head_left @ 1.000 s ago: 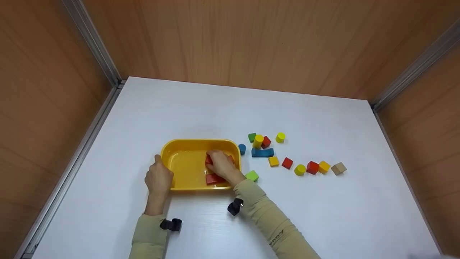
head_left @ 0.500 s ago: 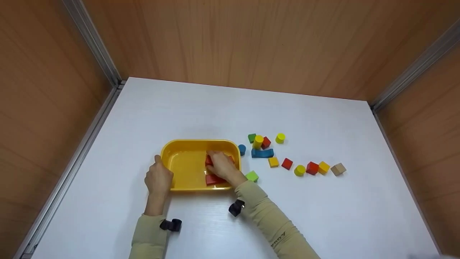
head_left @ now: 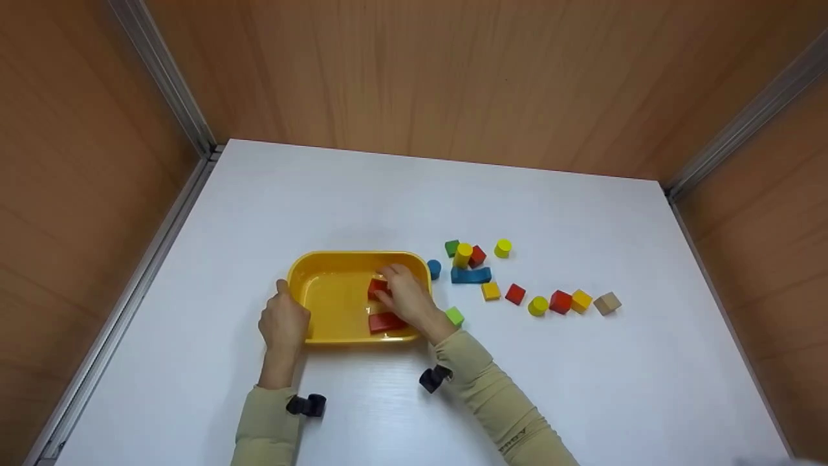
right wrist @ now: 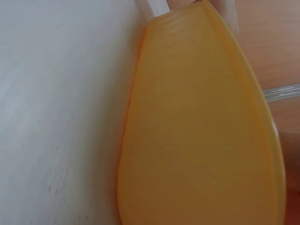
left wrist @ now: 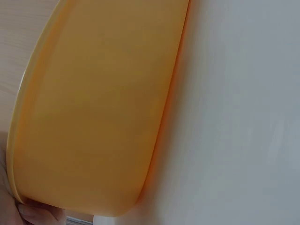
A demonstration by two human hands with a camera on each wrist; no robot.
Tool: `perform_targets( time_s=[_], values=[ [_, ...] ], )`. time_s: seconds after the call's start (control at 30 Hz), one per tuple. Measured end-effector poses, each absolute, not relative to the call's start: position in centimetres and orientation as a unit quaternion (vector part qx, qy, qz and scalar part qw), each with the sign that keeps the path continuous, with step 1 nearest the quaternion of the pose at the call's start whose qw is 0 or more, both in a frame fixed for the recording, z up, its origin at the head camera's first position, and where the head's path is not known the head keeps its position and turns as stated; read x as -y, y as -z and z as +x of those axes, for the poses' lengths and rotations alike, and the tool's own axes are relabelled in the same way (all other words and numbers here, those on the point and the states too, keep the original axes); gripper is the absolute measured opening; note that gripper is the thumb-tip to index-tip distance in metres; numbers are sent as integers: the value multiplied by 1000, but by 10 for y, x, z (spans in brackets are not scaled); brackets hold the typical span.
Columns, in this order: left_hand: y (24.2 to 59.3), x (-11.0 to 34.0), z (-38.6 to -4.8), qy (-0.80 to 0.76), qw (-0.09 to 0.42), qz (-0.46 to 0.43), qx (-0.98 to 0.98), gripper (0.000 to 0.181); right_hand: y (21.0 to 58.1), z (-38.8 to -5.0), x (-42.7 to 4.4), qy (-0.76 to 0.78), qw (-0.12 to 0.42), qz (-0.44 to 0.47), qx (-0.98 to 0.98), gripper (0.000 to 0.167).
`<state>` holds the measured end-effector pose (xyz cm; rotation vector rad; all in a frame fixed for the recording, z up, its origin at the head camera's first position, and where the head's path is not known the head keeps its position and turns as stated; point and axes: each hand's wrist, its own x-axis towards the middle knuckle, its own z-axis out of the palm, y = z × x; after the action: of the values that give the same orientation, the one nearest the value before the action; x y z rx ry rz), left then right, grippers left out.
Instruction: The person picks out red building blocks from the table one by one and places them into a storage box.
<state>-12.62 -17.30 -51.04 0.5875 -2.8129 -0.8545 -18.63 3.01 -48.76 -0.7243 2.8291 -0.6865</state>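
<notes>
My left hand [head_left: 284,320] grips the left end of a yellow plastic tray [head_left: 330,298], its fingers under the rim in the left wrist view. Inside the tray's right half is my right hand [head_left: 407,294], thumb and fingers parted beside a small red block [head_left: 376,288]. Nothing shows pinched between them. Nearer the tray's front wall lies a longer red block [head_left: 385,322], partly beneath the hand. The right wrist view shows only the tray's outer front wall [right wrist: 187,122] and the table, so the fingers are hidden there.
Right of the tray lie a blue cylinder [head_left: 434,268], a light green block [head_left: 455,316] and a blue curved block [head_left: 471,276]. Several red and yellow blocks and cylinders trail off to a plain wooden cube [head_left: 607,303]. Wooden panels [head_left: 414,77] enclose the white table.
My right hand has shifted slightly right and up, with its fingers spreading, which uncovers more of the small red block. The left hand stays at the tray's end.
</notes>
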Motion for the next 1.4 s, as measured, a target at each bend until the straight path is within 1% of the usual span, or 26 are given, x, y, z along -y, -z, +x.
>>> perform_targets(
  time_s=[0.13, 0.33, 0.5, 0.67, 0.87, 1.03, 1.23, 1.4],
  values=[
    [510, 174, -125, 288, 74, 193, 935, 32, 483, -181, -37, 244, 38, -255, -935, 39],
    [512, 175, -125, 284, 78, 195, 935, 32, 477, -172, -48, 278, 12, -256, -926, 33],
    [512, 175, -125, 281, 77, 194, 937, 35, 477, -166, -59, 302, -28, -271, -914, 27],
    [512, 177, -124, 281, 81, 191, 937, 34, 478, -163, -68, 314, -61, -284, -904, 23],
    [511, 177, -124, 283, 76, 194, 936, 35, 476, -161, -80, 313, -76, -277, -905, 21],
    [513, 178, -124, 289, 83, 192, 934, 36, 478, -161, -94, 318, -100, -285, -898, 20],
    [513, 177, -125, 284, 70, 202, 935, 39, 482, -160, -115, 324, -98, -271, -901, 19],
    [513, 178, -126, 282, 70, 202, 935, 40, 485, -159, -131, 322, -104, -250, -907, 17]
  ],
)
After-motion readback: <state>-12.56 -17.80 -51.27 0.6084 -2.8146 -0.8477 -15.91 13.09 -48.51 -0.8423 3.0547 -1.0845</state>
